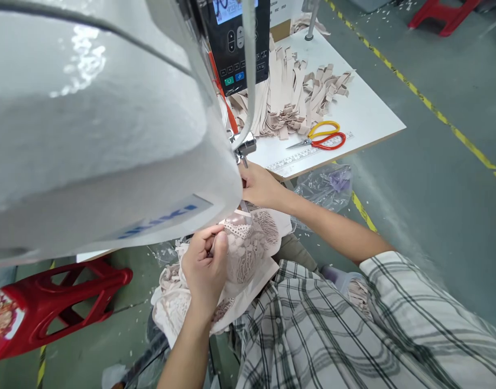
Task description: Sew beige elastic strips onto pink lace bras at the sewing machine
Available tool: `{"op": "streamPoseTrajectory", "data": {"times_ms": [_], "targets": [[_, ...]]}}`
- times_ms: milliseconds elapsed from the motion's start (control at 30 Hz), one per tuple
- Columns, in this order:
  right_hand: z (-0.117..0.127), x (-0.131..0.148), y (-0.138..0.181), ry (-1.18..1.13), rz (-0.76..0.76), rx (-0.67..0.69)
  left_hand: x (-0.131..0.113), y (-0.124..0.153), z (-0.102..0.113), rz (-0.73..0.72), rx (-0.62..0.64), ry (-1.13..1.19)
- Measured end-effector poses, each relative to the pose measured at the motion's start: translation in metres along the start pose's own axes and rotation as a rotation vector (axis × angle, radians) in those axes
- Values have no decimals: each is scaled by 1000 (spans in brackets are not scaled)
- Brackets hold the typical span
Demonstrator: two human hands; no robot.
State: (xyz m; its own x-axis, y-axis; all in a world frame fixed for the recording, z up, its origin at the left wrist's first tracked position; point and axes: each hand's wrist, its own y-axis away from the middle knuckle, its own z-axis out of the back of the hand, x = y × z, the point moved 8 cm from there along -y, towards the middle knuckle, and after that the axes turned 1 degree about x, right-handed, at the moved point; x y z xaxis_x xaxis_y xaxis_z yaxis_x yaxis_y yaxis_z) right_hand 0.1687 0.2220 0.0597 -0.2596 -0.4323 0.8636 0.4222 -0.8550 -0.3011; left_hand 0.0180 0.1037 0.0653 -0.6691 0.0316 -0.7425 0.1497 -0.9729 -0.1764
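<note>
A pale pink lace bra (pixel 242 251) hangs over my lap, below the sewing machine head (pixel 183 178). My left hand (pixel 203 262) pinches its dotted upper edge between thumb and fingers. Beside the needle area (pixel 243 151), my right hand (pixel 262 186) is curled in, its fingertips partly covered by the machine head; what they hold is hidden. A narrow light strap (pixel 243 213) runs near the top of the cup, between my two hands.
Beige fabric strips (pixel 284 97) are heaped on the white table (pixel 369 121), near red-and-yellow scissors (pixel 319 136) and a printed ruler (pixel 292 159). A control panel (pixel 240 51) stands behind the needle. Red stools (pixel 69 302) are on the floor.
</note>
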Motion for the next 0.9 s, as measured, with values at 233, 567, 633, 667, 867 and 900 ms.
{"op": "streamPoseTrajectory", "data": {"times_ms": [233,567,633,667,867,900], "targets": [[-2,0,0,26,22,-18,11,1,3,3,-77,104],[-3,3,2,20,-12,-52,18,-1,3,-84,-105,152],[-3,5,2,32,-16,-53,15,-1,3,-123,-106,121],[-2,6,2,38,-17,-51,14,-1,4,-141,-108,102],[5,5,7,47,-19,-41,0,-3,-2,-196,-69,52],[6,4,7,49,-14,-37,-1,-4,-3,-191,-57,48]]}}
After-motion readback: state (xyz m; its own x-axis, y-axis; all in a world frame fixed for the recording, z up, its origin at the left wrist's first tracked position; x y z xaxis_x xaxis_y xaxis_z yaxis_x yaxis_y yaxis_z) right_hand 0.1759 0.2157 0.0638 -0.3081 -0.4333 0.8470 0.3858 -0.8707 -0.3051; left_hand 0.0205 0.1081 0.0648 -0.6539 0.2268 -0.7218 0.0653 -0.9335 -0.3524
